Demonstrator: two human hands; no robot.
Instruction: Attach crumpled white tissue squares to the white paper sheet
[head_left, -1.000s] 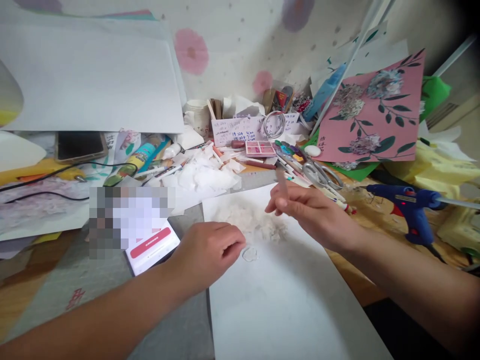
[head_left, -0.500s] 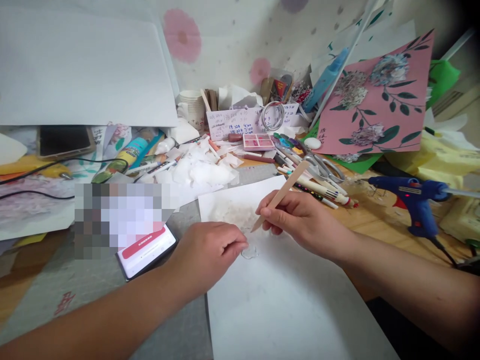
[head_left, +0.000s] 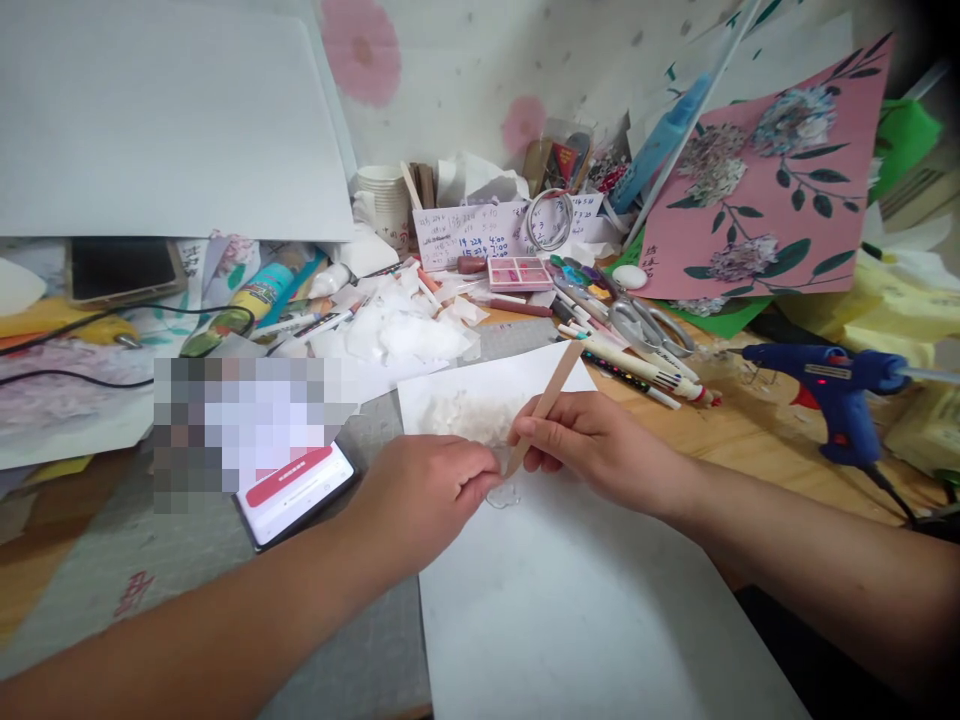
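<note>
Wooden stick (head_left: 546, 402) is being gripped in the right hand (head_left: 592, 447), slanting over the white sheet (head_left: 570, 600).

Its lower tip is now dipping to the small clear blob (head_left: 501, 496) on the sheet; a second ago the stick was pointing up and away from the blob. The left hand (head_left: 420, 500) is staying curled, fingertips pinched at the blob's edge, and the two hands are now nearly touching. The white crumbly pile (head_left: 469, 415) is lying just behind them, the blue glue gun (head_left: 832, 385) well apart at right.

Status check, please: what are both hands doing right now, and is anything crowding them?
Right hand grips wooden stick. Left hand pinches at glue blob on white sheet. Phone beside left hand.
</note>
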